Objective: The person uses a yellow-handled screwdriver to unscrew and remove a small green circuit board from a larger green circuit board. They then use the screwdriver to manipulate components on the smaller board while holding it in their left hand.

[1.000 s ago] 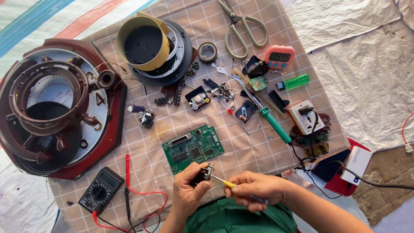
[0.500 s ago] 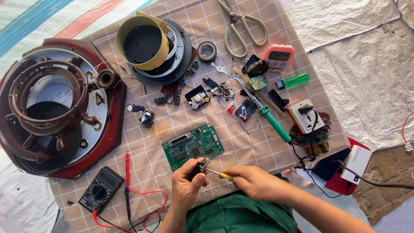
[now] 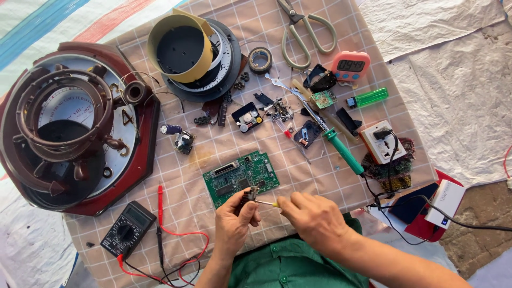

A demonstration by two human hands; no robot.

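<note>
A small dark part (image 3: 247, 198) is pinched in the left hand (image 3: 234, 221) and met by a yellow-handled screwdriver (image 3: 266, 203) gripped in the right hand (image 3: 314, 218), just before the green circuit board (image 3: 241, 177), with the green-handled soldering iron (image 3: 341, 149) lying beyond.

A matt, checked cloth (image 3: 330, 176) in beige is seen spread as the work surface, slightly creased. The circuit board (image 3: 241, 177) near its front edge shows a green, lightly glossy laminate studded with dull metal solder points and black plastic chips. The small part (image 3: 246, 198) pinched in the left hand (image 3: 234, 224) appears to be dark plastic with metal, and the screwdriver (image 3: 268, 203) gripped by the right hand (image 3: 314, 220) has a yellow plastic handle and a bright metal shaft. The soldering iron (image 3: 341, 149) is sheathed in smooth green plastic. The scissors (image 3: 301, 26) at the far edge are of dull grey metal. The multimeter (image 3: 128, 229) at the front left corner is cased in matt black plastic, with glossy red and black leads.
</note>
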